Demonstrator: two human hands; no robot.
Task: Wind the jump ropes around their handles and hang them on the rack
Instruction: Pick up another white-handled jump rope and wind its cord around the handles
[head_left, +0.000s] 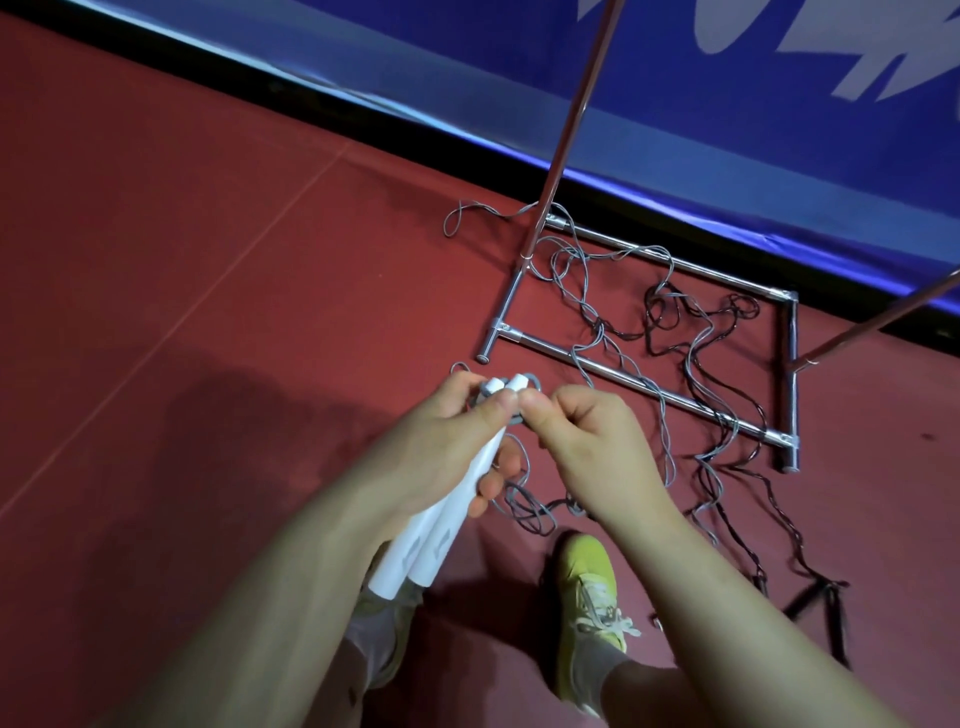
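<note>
Head view, items by descending size.

Floor (182, 260): dark red, with a faint pale seam line running diagonally across it.

Banner (675, 78): blue with white lettering, along the far edge of the floor, black strip below it.

Rack (649, 387): chrome tube base frame lying flat on the floor near the banner; two reddish uprights rise from its ends, out of view at the top. Nothing seen hanging on the visible part.

Grey rope (582, 291): loose, tangled over and inside the rack base, trailing down to the hands.

Black rope (670, 322): tangled with the grey one, running to black handles (826, 608) on the floor at lower right.

Left hand (441, 441): fingers wrapped round the white handles (441, 535), which lie side by side, tips pointing away towards the rack.

Right hand (592, 441): fingers curled, thumb and forefinger pinching the grey rope just beside the handle tips, touching the left thumb.

Shoe (589, 597): yellow-green, white laces, on the floor below the right wrist.
</note>
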